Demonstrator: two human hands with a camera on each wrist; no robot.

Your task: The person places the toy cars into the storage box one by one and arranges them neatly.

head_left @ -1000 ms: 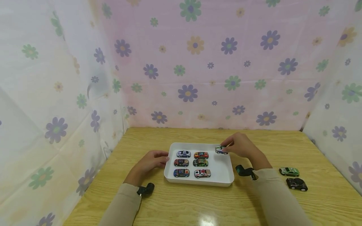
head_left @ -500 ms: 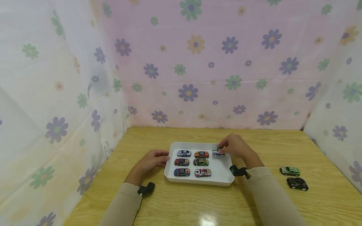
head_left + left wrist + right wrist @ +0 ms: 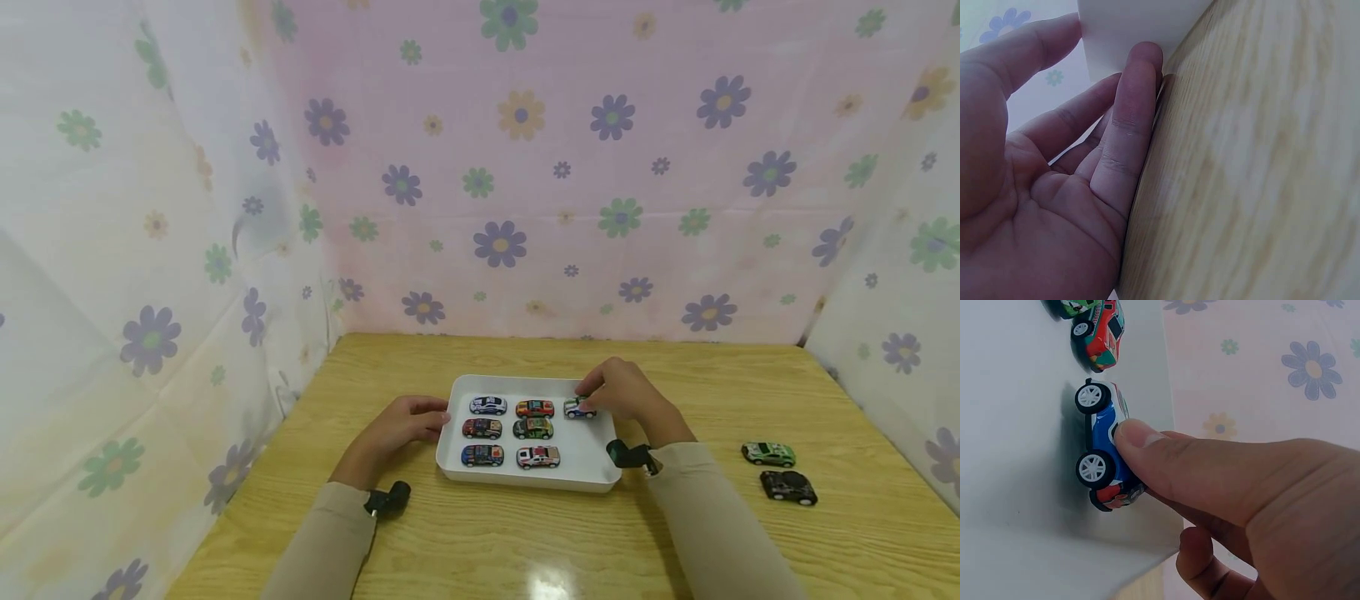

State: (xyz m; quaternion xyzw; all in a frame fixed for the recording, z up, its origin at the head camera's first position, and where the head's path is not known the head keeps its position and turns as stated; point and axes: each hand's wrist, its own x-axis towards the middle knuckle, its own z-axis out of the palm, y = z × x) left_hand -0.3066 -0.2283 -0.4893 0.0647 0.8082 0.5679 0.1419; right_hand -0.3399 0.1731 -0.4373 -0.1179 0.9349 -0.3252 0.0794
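Observation:
My right hand [image 3: 628,393] pinches a white, green and blue toy car [image 3: 1105,434] between thumb and fingers, low over the back right corner of the white tray [image 3: 525,481]. Its white wheels face the right wrist camera, and my fingers hide part of its roof. On the tray's left side, my left hand [image 3: 402,427] rests with fairly straight fingers against the outer wall [image 3: 1129,28]. Inside stand two columns of toy cars, among them a white and blue one [image 3: 488,406], a red and yellow one [image 3: 535,409] and a white and red one [image 3: 537,457].
Right of the tray, a green toy car [image 3: 768,454] and a black toy car [image 3: 787,487] stand on the wooden table [image 3: 465,542]. Flower-patterned cloth [image 3: 555,242] hangs behind the table and along both sides.
My right hand has moved a little left and down with the toy car, bringing it lower in the tray's back right corner. The left hand stays at the tray's wall.

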